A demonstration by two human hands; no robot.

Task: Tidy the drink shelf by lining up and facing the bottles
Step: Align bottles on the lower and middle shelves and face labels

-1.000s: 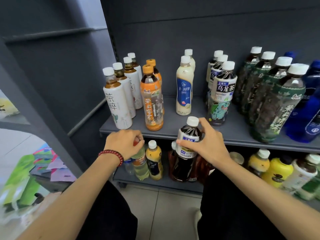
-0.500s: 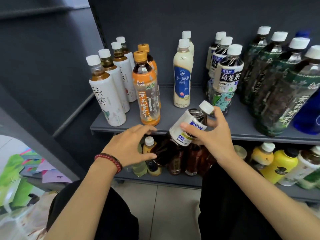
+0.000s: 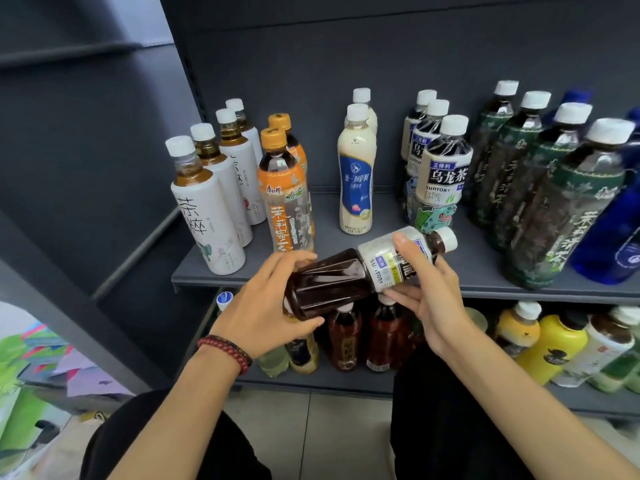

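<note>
Both hands hold one dark tea bottle in the air, just in front of the near edge of the upper shelf. The left hand, with a bead bracelet on its wrist, curls round the bottle's base end, thumb over the top and fingers underneath. The right hand wraps the labelled part, its thumb laid straight across the white label and its fingers curled beneath.

On the upper shelf, rows of upright bottles run from near to far. From the left they are white-label tea bottles, orange-capped bottles, cream bottles with blue labels, dark oolong bottles, green-label bottles and, at the far right, blue bottles. The front orange-capped bottle stands just behind the left hand's fingers. The front oolong bottle stands just beyond the held bottle's white cap. A bare strip of shelf lies between the cream row and the oolong row.

Below the hands, the lower shelf carries reddish-brown bottles directly under the held bottle, and yellow bottles to the right.

The held bottle lies almost flat, its long axis running left to right. The cap end points right and slightly up and away. The base points left and toward the person. The label text reads sideways.
</note>
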